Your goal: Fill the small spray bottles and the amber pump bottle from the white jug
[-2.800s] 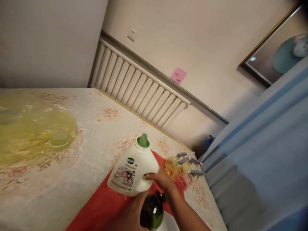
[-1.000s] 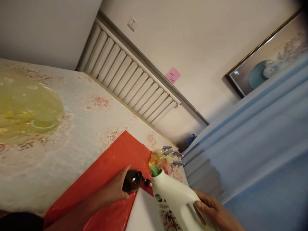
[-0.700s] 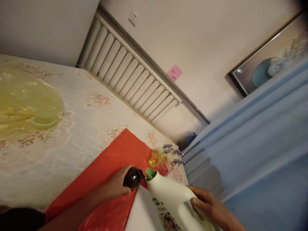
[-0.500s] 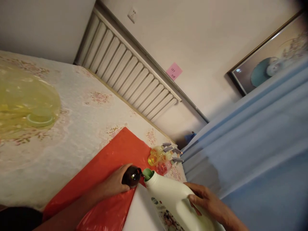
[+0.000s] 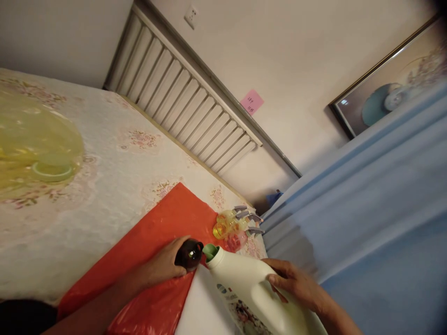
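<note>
Right hand (image 5: 296, 286) is gripping and tilting the white jug (image 5: 251, 291), its green spout (image 5: 210, 251) nearing the brown bottle (image 5: 189, 254) clasped by the left hand (image 5: 160, 267); pouring likely needs closer alignment.

Yellow plastic bag (image 5: 35, 153) lying far left on the floral worktop (image 5: 104, 186), pink sticky note (image 5: 252, 102) up on the wall.

Pink sticky note (image 5: 252, 102) on the wall bore handwritten marks too small to read, white jug (image 5: 258, 298) carried a printed label, its wording illegible
</note>
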Action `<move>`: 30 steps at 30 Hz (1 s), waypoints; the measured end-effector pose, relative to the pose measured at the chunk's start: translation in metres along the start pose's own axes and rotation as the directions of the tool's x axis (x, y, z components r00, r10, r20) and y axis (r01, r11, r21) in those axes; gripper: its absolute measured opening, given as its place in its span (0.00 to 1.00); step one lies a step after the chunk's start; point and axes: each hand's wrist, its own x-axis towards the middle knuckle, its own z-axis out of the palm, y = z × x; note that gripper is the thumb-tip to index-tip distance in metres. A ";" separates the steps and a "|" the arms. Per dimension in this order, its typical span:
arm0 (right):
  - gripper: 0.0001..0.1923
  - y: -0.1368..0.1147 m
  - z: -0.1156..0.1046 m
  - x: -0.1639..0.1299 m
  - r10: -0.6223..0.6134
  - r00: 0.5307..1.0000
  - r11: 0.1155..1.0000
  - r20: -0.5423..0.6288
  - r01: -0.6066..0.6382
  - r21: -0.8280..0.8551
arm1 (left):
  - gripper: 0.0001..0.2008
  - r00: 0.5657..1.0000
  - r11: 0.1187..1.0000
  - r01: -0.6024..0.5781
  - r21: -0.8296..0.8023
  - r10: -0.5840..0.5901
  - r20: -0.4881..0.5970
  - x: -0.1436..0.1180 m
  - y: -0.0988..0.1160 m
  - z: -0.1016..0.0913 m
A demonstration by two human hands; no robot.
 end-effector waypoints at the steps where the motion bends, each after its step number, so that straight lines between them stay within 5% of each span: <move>1: 0.28 0.000 0.000 0.001 0.001 1.000 1.000 0.003 -0.001 -0.001 | 0.38 1.000 1.000 0.000 -0.003 0.000 0.004 0.000 0.000 0.000; 13: 0.28 -0.009 -0.006 0.005 0.013 1.000 0.999 0.014 -0.012 -0.034 | 0.35 1.000 1.000 0.018 -0.023 -0.018 0.019 -0.002 0.016 -0.003; 30: 0.26 -0.023 -0.011 0.007 0.005 0.999 0.997 0.042 -0.002 -0.071 | 0.37 1.000 1.000 0.000 -0.023 0.001 0.010 0.000 0.004 0.000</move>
